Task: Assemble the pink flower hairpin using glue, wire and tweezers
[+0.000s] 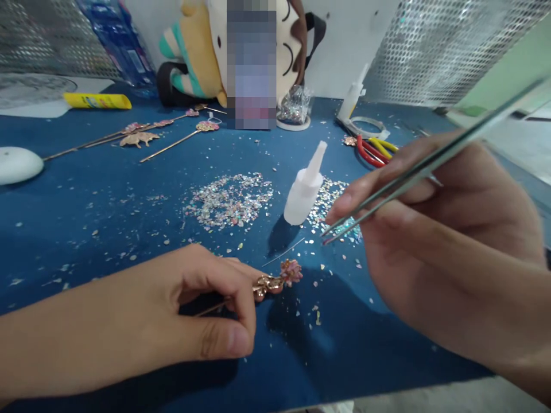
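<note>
My left hand (210, 310) pinches a gold hairpin (267, 285) low over the blue table. Its pink flower end (291, 271) sticks out to the right, past the fingertips. Metal tweezers (413, 172) rest in the fingers of my right hand (447, 229), their tips slightly apart, above and right of the flower. A small pinkish bit seems to sit at one tip; I cannot tell what it is. Between the hands, farther back, stands a white glue bottle (302, 189) with a long nozzle. Shell-like flakes (232, 199) lie in a heap left of the bottle.
More flakes (331, 195) spread behind the bottle. Farther off are other hairpins (176, 143), a yellow tube (97, 101), a white rounded object (19, 165), red-and-yellow-handled pliers (372, 152), a tape ring (368, 127), a second bottle (352, 97) and a plush backpack (196, 57).
</note>
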Available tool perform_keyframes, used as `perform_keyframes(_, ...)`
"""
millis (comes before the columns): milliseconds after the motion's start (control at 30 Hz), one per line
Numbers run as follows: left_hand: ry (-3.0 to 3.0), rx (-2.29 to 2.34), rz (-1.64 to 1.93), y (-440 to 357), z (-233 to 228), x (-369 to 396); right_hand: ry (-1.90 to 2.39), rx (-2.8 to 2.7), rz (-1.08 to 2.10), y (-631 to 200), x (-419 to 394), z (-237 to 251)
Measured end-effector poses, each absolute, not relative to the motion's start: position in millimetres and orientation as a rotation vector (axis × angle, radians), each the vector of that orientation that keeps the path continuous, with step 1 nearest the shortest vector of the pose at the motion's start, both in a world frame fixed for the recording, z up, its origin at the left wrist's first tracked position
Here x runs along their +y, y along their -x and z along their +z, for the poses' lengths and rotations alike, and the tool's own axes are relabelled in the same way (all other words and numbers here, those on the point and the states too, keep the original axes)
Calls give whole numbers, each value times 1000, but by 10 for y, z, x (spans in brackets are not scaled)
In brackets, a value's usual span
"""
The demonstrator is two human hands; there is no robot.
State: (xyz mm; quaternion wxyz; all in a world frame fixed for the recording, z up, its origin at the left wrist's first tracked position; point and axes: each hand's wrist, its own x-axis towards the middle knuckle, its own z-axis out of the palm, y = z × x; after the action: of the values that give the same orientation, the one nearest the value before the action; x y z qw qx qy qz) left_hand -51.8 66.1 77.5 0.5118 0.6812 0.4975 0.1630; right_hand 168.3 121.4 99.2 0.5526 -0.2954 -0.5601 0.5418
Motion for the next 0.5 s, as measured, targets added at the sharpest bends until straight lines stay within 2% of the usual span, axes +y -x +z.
perform_keyframes(100, -1534, 1214, 305, 567, 827, 746, 653, -1269, 1365, -1688, 1213, 933)
perform_keyframes(200, -1548, 1256, 361, 582, 802, 748, 647, -1217, 1452, -1670, 1215, 930)
perform_keyframes(500, -1704, 1433, 485, 548, 782, 716, 708, -1271, 1437, -1685, 1165, 889)
